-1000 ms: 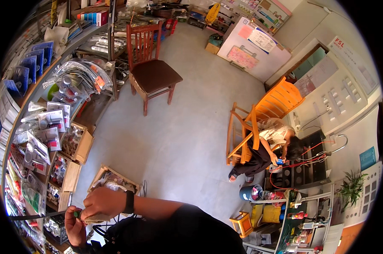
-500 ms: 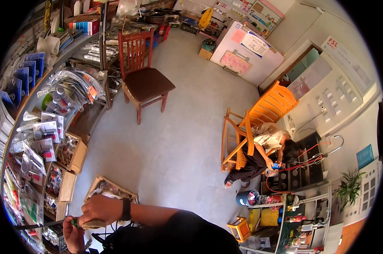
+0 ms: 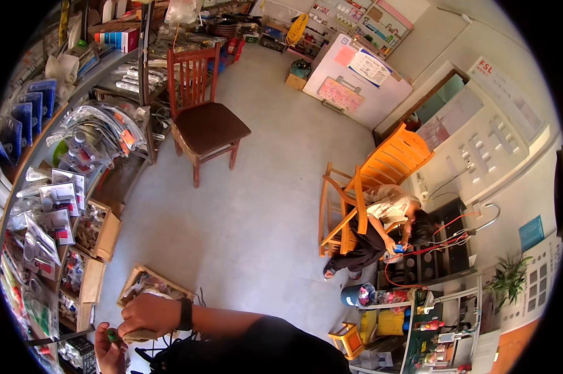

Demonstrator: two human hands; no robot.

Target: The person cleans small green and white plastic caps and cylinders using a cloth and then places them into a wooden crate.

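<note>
Green, and small: a small green piece (image 3: 112, 337) at the bottom left of the head view, pinched in the curled fingertips of the left hand (image 3: 109, 353). Too small to tell what kind of thing. Just above it, the right hand (image 3: 146, 315), black wristwatch (image 3: 185, 313) on the wrist, fingers bent downward and pressed close together over something pale; cannot tell whether gripping or only resting there. Both hands nearly touching, low beside the open cardboard box (image 3: 152, 284) on the grey floor (image 3: 263, 206).

Likely trouble: a loose pinch on so small a piece. Probably drops at the slightest slip, then vanishes among the clutter in the box or under the shelf of packets (image 3: 51, 206) just to the left. Also a risk from the right forearm crossing the body: may hide the piece from sight, and may knock the box edge when drawn back. Little risk from the brown chair (image 3: 203, 124) or from the seated person (image 3: 384, 215) at the orange chair (image 3: 381, 168), all well apart.
</note>
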